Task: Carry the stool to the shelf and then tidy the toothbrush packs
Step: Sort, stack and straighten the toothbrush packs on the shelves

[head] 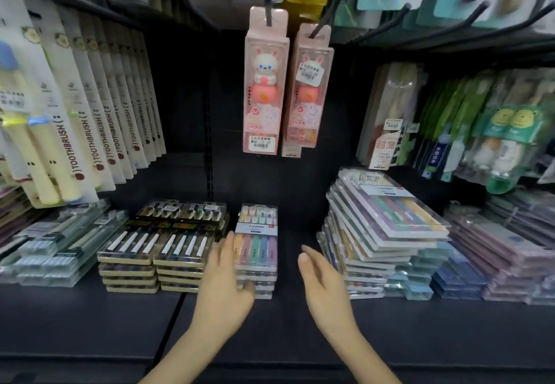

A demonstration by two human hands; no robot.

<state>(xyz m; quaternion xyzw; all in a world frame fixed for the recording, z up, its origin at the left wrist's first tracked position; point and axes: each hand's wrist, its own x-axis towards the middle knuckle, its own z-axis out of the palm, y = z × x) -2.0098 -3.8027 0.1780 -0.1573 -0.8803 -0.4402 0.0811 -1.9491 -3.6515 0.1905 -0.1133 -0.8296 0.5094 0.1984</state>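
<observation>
From the head view: already up against the shelf [90, 323], looking down onto its stock, so probably past the carrying step, though with no sign of the stool anywhere in frame and no way to confirm it. Well into the tidying, by the look of it. As for the hands: left hand [223, 287] spread, straight fingers laid flat along the left side of the pastel stack [256, 245] and thumb at its front end, apparently squaring it up, gripping nothing; right hand [322, 287] spread and relaxed too, hovering over the bare strip of shelf just right of that stack, touching nothing as far as can be told. Toward the shelf's left edge, fairly neat already: two black-and-gold stacks [159, 251] side by side, just left of the pastel one, and clear packs [54, 248] beyond them, a little fanned. Toward the right edge, plainly left to do: a tall stack [384, 227], slewed and leaning, stepped out of line from bottom to top, and beside it lower purple and blue piles [495, 260], blurred but seemingly uneven. Above, bunny packs [264, 83] and rows of hanging packs [99, 119] on hooks, touched by neither hand. Judged from all this, roughly midway through: middle nearly squared, right-hand stacks likely next.
</observation>
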